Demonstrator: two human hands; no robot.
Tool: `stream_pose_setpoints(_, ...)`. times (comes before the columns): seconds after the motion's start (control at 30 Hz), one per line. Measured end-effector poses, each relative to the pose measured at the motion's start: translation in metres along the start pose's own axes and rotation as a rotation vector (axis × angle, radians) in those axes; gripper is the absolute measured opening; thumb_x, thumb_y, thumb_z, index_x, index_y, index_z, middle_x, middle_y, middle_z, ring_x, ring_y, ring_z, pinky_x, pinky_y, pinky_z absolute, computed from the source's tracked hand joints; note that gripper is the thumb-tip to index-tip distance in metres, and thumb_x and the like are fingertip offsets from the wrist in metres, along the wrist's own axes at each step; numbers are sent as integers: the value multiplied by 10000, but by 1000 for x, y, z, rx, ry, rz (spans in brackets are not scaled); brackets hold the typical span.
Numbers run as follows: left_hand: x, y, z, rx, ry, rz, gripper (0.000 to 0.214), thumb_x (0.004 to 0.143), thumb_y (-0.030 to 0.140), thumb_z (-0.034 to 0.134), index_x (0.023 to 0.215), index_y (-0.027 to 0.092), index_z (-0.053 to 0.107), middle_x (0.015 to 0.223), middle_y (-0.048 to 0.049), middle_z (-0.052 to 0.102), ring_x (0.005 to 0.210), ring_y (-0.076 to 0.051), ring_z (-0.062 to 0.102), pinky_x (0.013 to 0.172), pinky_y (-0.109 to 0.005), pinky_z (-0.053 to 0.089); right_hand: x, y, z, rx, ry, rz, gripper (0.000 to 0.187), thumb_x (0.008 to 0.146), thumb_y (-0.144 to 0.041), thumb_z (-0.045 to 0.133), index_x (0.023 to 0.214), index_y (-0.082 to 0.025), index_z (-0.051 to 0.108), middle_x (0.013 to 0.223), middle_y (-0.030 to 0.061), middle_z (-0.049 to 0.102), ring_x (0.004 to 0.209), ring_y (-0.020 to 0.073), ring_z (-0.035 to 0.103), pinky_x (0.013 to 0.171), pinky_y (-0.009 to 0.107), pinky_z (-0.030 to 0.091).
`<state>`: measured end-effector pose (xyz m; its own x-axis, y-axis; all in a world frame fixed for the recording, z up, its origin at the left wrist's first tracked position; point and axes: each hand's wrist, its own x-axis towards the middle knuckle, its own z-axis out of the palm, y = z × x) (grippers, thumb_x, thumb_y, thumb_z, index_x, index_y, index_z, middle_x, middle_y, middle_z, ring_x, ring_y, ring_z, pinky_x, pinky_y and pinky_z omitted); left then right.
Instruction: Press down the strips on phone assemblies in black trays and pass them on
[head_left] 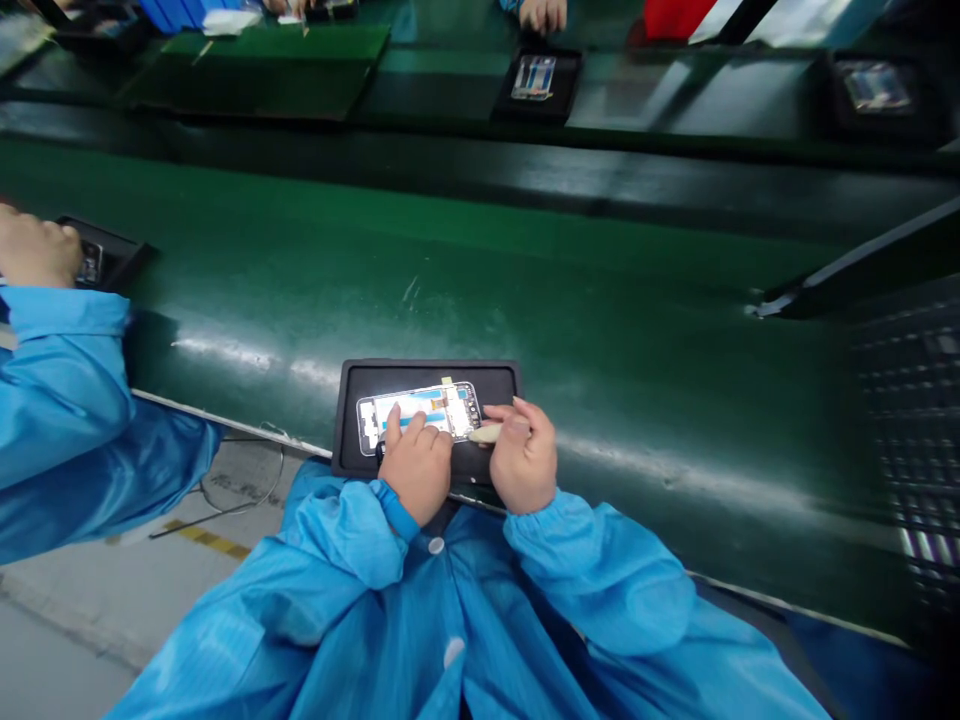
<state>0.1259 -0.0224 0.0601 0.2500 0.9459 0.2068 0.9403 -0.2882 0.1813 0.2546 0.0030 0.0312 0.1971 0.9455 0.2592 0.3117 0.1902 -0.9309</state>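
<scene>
An opened phone (384,408) with its inner parts bare lies in a black tray (349,385) at the front edge of the bench. My left hand (415,468) rests on the phone's lower side, its fingers stretched out and spread over the frame, gripping nothing. Pinched in my right hand (526,460) is a pale pointed tool (486,434), its tip at the phone's right end, near the lower corner. Whether the tip touches the phone I cannot tell. A small yellowish tab (447,381) sticks up from the phone's top edge.
At left, a co-worker's hand (37,250) is over another black tray (124,258). Across the green bench (637,300) stand more trays with phones (534,78), a green board (262,75) and other people's hands (544,14). A dark perforated rack (911,400) stands at right.
</scene>
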Motion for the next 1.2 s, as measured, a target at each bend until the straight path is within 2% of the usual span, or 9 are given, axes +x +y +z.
stream_pose_setpoints(0.27,2,0,-2,1,-36,22,168,787,83,453,809,138,610,751,-63,605,985,-259,501,1012,-574,198,0,-10,-2,-64,-39,86,258,867,-385,351,1052,-211,396,899,76,628,750,174,620,603,327,515)
stream_pose_setpoints(0.43,3,3,-6,20,-84,8,179,787,80,446,824,140,611,756,-61,604,988,-260,497,1023,-575,177,0,-10,-4,-64,-39,-11,215,864,-336,372,1040,-215,399,877,67,638,756,176,628,632,332,512)
stream_pose_setpoints(0.6,4,5,-7,22,-95,-1,188,797,83,440,820,144,616,764,-61,609,991,-259,498,1011,-558,218,2,-14,-4,-99,-66,-64,199,866,-314,374,1033,-211,406,850,67,645,725,168,632,621,315,507)
stream_pose_setpoints(0.87,4,4,-8,9,-96,-10,179,799,88,450,828,140,619,764,-62,612,989,-262,501,1004,-557,230,3,-20,-5,-155,-117,26,245,854,-409,354,990,-221,432,804,57,643,650,175,617,682,359,500)
stream_pose_setpoints(1.0,3,4,-7,6,-100,-20,188,800,91,445,853,141,618,770,-62,612,1001,-266,494,1005,-566,216,10,-26,-5,-261,-246,-3,257,840,-409,354,885,-225,527,822,69,641,717,194,608,694,351,493)
stream_pose_setpoints(1.1,3,3,-6,6,-95,-16,187,805,99,435,831,141,616,750,-61,606,983,-262,495,1014,-571,193,18,-30,0,-347,-374,-107,284,815,-429,366,794,-238,575,777,66,639,741,209,595,717,346,483)
stream_pose_setpoints(1.2,2,3,-4,13,-75,-17,184,803,101,434,801,142,613,737,-59,600,961,-259,499,1019,-582,166,21,-30,5,-382,-398,-184,307,816,-415,345,776,-233,589,739,68,636,715,207,588,705,338,483)
